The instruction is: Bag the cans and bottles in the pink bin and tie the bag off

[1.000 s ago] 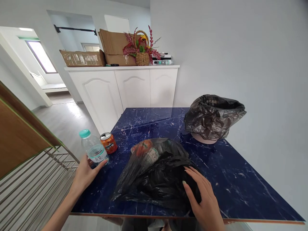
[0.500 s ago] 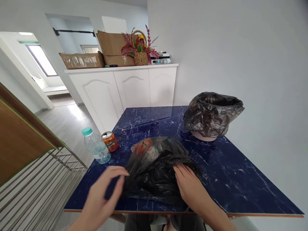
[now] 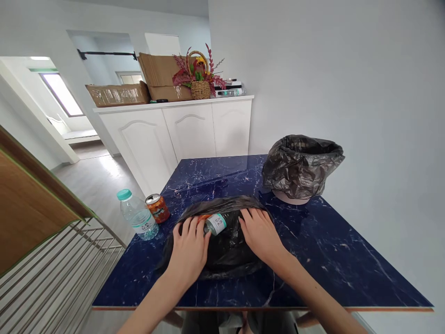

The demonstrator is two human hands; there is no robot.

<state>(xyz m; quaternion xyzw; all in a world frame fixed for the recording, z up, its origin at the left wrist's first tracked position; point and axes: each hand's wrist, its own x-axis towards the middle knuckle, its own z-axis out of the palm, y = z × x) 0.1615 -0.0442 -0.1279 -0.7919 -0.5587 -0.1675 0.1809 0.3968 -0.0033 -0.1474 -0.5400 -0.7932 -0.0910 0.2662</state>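
A black plastic bag (image 3: pixel 229 264) lies with its mouth spread wide on the blue marbled table (image 3: pixel 333 250). Inside it show a bottle with a white and green label (image 3: pixel 217 224) and a bit of an orange can (image 3: pixel 204 217). My left hand (image 3: pixel 189 248), fingers curled, grips the bag's left rim beside the bottle. On the right side, my right hand (image 3: pixel 260 232) has its bent fingers closed on the bag's edge. An upright clear bottle with a teal cap (image 3: pixel 139 217) and an orange can (image 3: pixel 157 208) stand left of the bag.
A bin lined with a black bag (image 3: pixel 301 167) stands at the table's back right. Behind the table is a white cabinet (image 3: pixel 194 130) with cardboard boxes (image 3: pixel 120 94) and a flower basket (image 3: pixel 200 89) on top. A metal rack (image 3: pixel 69 260) stands at the left.
The bag has been opened, so the bottle inside now shows uncovered. My left hand has moved right onto the bag and taken hold of it; my right hand has shifted slightly up and left.
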